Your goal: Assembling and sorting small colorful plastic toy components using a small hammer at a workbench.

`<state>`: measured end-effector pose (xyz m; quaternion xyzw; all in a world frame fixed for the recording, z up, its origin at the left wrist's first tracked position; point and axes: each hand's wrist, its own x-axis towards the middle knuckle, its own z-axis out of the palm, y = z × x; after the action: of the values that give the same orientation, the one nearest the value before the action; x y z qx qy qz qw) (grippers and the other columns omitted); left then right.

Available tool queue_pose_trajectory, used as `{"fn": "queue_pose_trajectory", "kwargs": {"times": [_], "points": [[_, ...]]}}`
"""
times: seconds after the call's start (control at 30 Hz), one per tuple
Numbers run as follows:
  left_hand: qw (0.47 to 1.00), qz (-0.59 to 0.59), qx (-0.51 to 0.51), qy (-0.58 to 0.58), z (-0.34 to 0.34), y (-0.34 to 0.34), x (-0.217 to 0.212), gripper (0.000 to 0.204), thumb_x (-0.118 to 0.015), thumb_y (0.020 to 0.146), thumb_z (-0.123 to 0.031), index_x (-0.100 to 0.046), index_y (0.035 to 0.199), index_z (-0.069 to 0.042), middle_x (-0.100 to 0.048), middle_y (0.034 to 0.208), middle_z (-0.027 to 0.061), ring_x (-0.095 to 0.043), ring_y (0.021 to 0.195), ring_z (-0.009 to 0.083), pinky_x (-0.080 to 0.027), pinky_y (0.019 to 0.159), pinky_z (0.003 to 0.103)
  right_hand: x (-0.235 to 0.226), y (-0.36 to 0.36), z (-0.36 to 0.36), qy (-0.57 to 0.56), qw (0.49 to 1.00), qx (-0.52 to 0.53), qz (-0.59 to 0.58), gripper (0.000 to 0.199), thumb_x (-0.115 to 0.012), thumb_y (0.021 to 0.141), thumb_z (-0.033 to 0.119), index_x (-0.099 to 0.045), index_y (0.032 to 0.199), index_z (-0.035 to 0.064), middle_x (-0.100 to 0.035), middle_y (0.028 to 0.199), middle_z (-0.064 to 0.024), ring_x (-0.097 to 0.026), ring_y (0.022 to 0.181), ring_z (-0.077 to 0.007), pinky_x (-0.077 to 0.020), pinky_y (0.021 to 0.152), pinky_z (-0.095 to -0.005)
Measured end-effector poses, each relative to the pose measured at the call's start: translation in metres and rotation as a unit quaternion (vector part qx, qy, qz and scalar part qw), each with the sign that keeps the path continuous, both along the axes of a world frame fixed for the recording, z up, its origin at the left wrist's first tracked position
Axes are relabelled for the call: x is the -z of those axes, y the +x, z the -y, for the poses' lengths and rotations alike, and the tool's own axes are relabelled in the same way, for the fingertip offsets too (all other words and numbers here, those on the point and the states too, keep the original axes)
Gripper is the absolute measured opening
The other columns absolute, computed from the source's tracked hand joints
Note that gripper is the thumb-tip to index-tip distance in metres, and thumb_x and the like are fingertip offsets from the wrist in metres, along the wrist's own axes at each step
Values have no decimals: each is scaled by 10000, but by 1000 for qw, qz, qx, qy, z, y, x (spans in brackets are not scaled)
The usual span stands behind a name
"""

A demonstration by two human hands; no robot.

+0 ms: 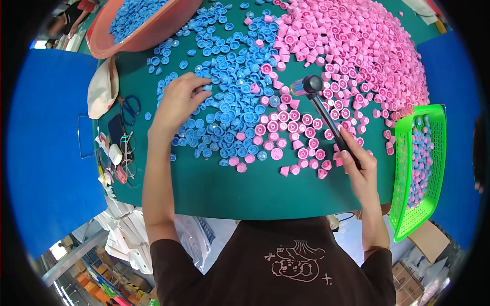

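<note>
Green table (219, 196) spreads across my view of the workshop, with a salmon-coloured basin (155, 38) of blue caps at its far left and a bright green basket (403, 168) holding mixed blue and pink pieces at the near right. Tapered pink caps (352, 46) heap up at the far right; shallow blue caps (235, 97) lie loose left of them, under the left hand (178, 102). I have the right hand (361, 171) wrapped firmly round the black handle of a small hammer (329, 120), its head raised above the pink caps. On the left, the thumb and index fingers almost meet at a blue cap (208, 88); I cannot tell whether they grip it or only touch it.

To do this picking well, I'd take one cap by its rim, leave its neighbours lying, and keep the hammer head well away from the left fingers. A loose but secure hold on the handle should serve.

The basin's far part is cut off, and I can make out little of the person (71, 20) at the far left. The remaining left fingers are partly hidden behind the hand, and the hammer's translucent end (297, 87) is hard to read.
</note>
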<state>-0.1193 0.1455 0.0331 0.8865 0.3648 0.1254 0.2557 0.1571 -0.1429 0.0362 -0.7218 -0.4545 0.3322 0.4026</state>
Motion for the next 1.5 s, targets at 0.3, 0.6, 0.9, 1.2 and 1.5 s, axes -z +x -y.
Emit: {"fn": "queue_pose_trajectory", "kwargs": {"times": [0.3, 0.6, 0.9, 1.2, 1.5], "points": [[990, 107, -72, -65, 37, 36, -8, 249, -812, 712, -100, -685, 922, -56, -543, 774, -33, -407, 615, 47, -316, 536, 207, -4, 4, 5, 29, 1000, 4, 3, 422, -582, 939, 84, -540, 1357, 47, -659, 824, -6, -437, 589, -38, -346, 515, -201], [985, 167, 43, 25, 74, 104, 13, 307, -832, 678, -135, -693, 934, -37, -641, 793, 42, -517, 646, 149, -451, 608, 291, -10, 5, 11, 9, 999, 26, -46, 407, -604, 938, 95, -556, 1341, 56, -689, 1021, -94, -595, 768, -101, -476, 714, -245], [990, 128, 21, 47, 86, 107, 15, 250, -799, 710, -110, -703, 932, -45, -666, 815, 53, -544, 654, 179, -461, 619, 312, -7, 10, 12, 14, 1000, 15, -5, 402, -598, 930, 77, -562, 1328, 34, -692, 1088, -97, -605, 827, -101, -476, 738, -233], [990, 118, 42, 60, 85, 115, 19, 240, -785, 714, -102, -671, 907, -19, -673, 864, 100, -576, 771, 277, -456, 718, 381, -10, 13, 13, 5, 1000, 18, -21, 400, -605, 930, 86, -561, 1322, 19, -690, 1118, -119, -631, 890, -120, -483, 809, -251], [990, 126, 16, 53, 85, 114, 19, 298, -800, 688, -110, -670, 944, -28, -674, 849, 93, -578, 790, 273, -445, 738, 391, -11, 8, 9, -19, 1000, -8, 9, 401, -604, 926, 74, -564, 1323, 32, -690, 1075, -127, -621, 831, -131, -477, 755, -242]]}}
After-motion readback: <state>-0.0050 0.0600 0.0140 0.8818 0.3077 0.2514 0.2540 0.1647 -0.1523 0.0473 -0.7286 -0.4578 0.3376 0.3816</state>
